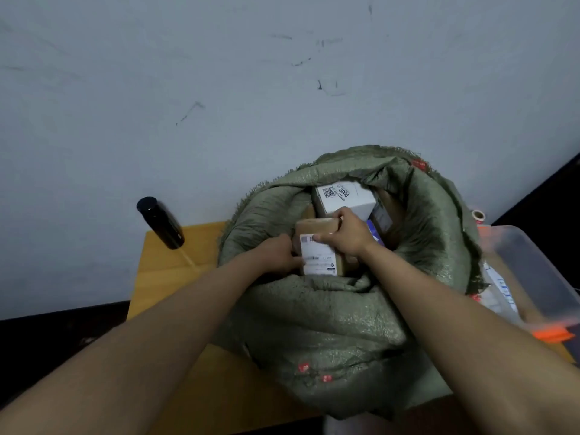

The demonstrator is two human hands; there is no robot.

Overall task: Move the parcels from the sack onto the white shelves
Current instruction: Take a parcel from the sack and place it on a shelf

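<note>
Green woven fabric of the sack (329, 318) slumps open on the wooden table (163, 262), and we have both hands down in its mouth on 1 brown parcel (317, 246) with a white shipping label facing us. Our right hand (348, 235) curls over the parcel's top edge with the thumb on the label, while our left hand (277, 252) presses against its left side, fingers mostly hidden behind the box. We judge this as the lift-out step for this parcel, with plenty left: a white box (343, 199) marked 3008 and at least 1 more package sit behind it inside the sack. White shelves are not in view, so we cannot tell how many parcels are already placed. A black bottle (160, 222) stands on the table's far-left corner, and a clear plastic bin (533, 271) sits just beside the sack on the right.
</note>
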